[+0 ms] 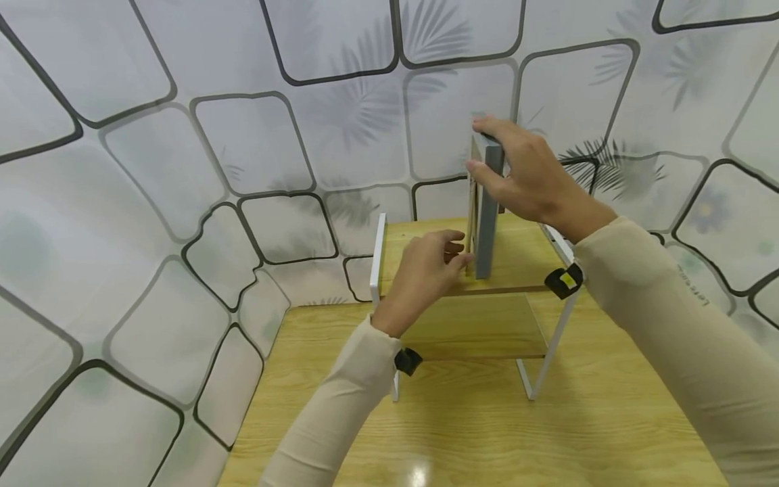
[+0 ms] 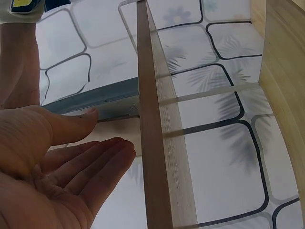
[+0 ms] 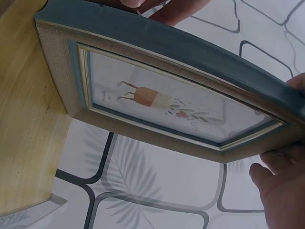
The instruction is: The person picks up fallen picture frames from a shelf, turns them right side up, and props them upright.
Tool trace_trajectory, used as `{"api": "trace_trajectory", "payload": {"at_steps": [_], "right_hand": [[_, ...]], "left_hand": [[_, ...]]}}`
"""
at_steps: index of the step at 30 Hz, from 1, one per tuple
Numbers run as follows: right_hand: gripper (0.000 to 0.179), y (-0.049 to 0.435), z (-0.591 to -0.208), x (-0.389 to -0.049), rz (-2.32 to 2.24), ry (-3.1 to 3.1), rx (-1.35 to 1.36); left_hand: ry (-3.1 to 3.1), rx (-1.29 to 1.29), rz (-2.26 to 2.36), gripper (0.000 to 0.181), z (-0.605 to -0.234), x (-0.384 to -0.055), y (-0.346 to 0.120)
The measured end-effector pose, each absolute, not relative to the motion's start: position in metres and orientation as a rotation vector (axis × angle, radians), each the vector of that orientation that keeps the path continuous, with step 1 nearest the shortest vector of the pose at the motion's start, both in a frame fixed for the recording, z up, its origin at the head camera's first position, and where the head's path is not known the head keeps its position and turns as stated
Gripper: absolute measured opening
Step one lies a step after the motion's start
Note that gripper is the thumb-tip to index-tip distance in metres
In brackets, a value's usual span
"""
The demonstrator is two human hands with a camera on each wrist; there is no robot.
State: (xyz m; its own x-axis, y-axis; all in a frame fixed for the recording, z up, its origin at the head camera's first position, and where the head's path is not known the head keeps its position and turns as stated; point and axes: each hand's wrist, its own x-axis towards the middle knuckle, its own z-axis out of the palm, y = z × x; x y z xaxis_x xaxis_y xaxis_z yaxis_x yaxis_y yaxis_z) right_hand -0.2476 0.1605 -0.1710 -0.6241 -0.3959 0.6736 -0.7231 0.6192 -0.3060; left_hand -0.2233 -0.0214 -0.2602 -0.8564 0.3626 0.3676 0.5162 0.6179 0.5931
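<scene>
A picture frame (image 1: 487, 210) with a blue-grey edge stands upright on the upper board of a small two-tier shelf (image 1: 523, 253). Its front, seen in the right wrist view, holds a picture (image 3: 157, 100) of a potted plant on thin legs behind a beige border. My right hand (image 1: 529, 169) grips the frame's top, thumb on one side and fingers over the other. Low beside the frame is my left hand (image 1: 432, 264), fingertips right at its lower edge. The left wrist view shows those fingers (image 2: 109, 167) extended, thumb apart from them.
The shelf has white metal side legs (image 1: 550, 348) and a lower board (image 1: 481, 325). It stands on a wood-grain table (image 1: 462, 433). Behind and to the left hangs a patterned cloth (image 1: 243, 149) with dark outlines and leaf prints.
</scene>
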Motion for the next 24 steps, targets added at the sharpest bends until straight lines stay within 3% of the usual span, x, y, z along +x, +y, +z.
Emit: {"api": "trace_trajectory", "payload": {"at_steps": [24], "right_hand": [[0.054, 0.1666, -0.1742, -0.2567, 0.83, -2.269, 0.947]], "left_hand": [[-2.542, -0.742, -0.949, 0.029, -0.264, -0.226, -0.0218]]}}
